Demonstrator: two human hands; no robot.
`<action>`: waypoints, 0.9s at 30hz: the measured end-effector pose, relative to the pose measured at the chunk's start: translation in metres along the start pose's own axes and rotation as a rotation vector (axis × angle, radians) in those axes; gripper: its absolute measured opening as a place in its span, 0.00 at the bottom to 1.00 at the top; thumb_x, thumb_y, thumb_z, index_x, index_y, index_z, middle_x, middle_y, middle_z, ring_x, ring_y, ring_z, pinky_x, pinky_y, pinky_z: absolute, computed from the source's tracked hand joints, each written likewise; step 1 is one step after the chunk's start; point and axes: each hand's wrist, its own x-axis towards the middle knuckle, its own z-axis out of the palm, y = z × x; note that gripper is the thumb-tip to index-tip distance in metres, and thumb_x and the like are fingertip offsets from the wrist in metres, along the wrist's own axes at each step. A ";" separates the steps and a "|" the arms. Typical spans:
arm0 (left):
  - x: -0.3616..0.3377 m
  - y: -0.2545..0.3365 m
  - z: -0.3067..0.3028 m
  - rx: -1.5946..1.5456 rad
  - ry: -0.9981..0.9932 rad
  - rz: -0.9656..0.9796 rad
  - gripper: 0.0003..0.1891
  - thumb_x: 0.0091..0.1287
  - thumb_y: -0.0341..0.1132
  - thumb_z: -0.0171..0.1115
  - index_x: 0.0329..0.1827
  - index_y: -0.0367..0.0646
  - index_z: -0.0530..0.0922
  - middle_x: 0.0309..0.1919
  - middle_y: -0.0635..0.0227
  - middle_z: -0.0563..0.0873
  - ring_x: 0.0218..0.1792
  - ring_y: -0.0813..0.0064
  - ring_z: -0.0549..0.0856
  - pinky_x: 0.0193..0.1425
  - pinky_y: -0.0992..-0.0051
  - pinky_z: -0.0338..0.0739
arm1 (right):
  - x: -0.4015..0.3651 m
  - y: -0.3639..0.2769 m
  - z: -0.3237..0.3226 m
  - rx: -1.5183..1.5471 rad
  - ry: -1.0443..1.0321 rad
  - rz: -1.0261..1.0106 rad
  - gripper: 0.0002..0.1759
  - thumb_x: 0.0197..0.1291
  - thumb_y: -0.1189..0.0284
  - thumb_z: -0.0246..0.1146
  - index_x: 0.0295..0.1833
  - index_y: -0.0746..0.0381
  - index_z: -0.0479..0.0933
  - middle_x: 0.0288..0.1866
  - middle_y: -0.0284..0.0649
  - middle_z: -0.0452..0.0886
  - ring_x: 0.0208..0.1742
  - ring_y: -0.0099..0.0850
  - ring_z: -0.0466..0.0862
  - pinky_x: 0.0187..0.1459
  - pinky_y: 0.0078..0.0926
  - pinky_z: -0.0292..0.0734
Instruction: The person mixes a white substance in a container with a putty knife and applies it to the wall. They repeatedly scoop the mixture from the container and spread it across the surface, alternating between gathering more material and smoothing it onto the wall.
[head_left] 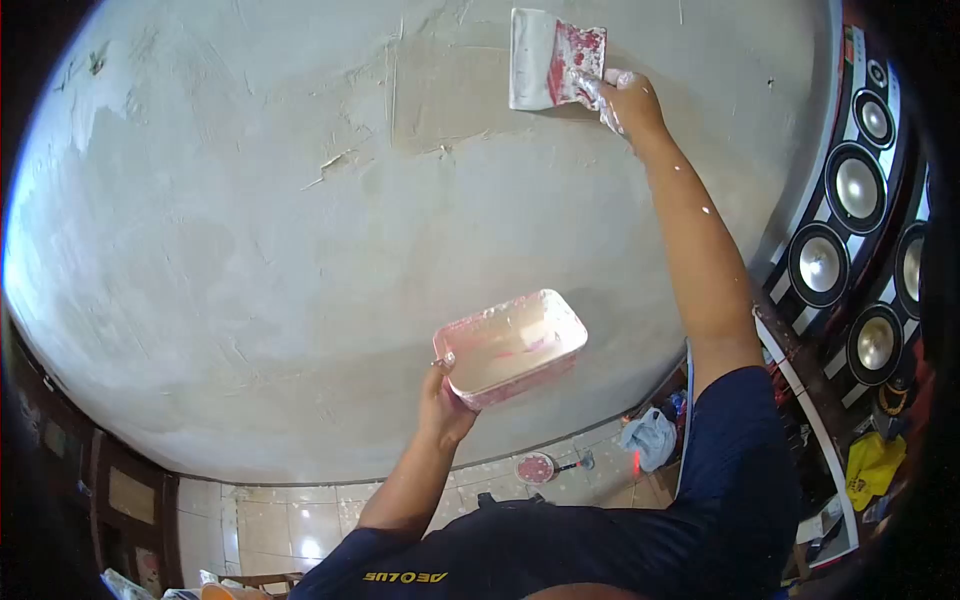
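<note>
One wide scraper (545, 58) is pressed flat on the wall (250, 250), up at 12 o'clock in the view. The right hand (625, 100) grips its red handle tight, and white paste is stuck on the fingers. Down toward 6 o'clock from the scraper, the left hand (445, 400) holds a pink tray (510, 345) by one corner, with pale paste inside. This looks like the spreading step, smoothing paste over the wall. A next stroke would need a steady, even push and a level tray. Round speakers (840, 260) stand at 3 o'clock. Floor tiles (300, 520) show at 6 o'clock.
</note>
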 end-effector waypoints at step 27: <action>-0.034 0.038 -0.050 -0.064 0.008 0.003 0.31 0.58 0.44 0.55 0.64 0.39 0.64 0.59 0.57 0.73 0.60 0.58 0.73 0.64 0.56 0.66 | -0.019 0.129 -0.091 0.189 0.494 0.248 0.16 0.53 0.66 0.67 0.41 0.68 0.81 0.29 0.35 0.82 0.26 0.22 0.79 0.27 0.19 0.71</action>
